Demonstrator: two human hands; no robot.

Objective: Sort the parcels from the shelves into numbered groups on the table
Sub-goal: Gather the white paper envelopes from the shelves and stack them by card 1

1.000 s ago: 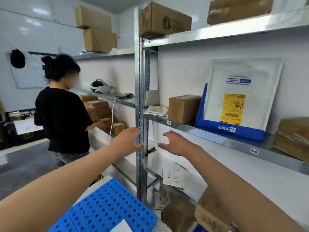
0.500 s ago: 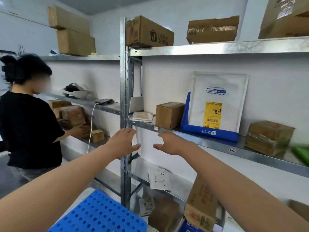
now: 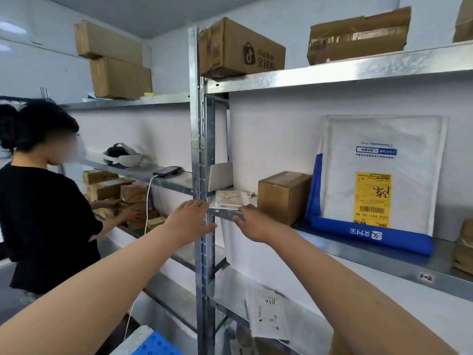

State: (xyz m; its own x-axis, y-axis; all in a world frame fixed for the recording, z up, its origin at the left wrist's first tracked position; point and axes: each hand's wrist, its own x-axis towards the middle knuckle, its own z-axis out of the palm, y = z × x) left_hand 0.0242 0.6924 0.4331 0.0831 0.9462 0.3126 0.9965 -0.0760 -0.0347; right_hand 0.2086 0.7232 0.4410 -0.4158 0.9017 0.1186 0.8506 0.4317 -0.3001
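At my far left another person [image 3: 38,201] is handling a stack of boxes [image 3: 115,190] on the neighbouring shelf. I can't tell whether those are part of my sorting.

My left hand [image 3: 190,221] is raised in front of the steel upright [image 3: 202,149], fingers straight and loosely spread, thumb out, holding nothing. Just right of the post, the flat packet [image 3: 230,199] lies at the front edge of the middle shelf [image 3: 358,242]. My right hand [image 3: 256,224] is at that edge, fingers [image 3: 247,208] extended toward the packet and not closed on it, thumb under the shelf lip. I can't tell whether the tips touch it.

Further right on the same shelf stand a small cardboard box [image 3: 282,196], a white-and-blue mailer [image 3: 378,175] leaning on the wall, and a brown parcel [image 3: 464,247] at the frame's edge. More cartons [image 3: 240,49] sit on the top shelf, and an envelope [image 3: 268,313] lies below.

The tabletop with the numbered groups is out of view, so I can't say what is already sorted. By my reckoning most of the job is left: many parcels on the shelves, none in hand.
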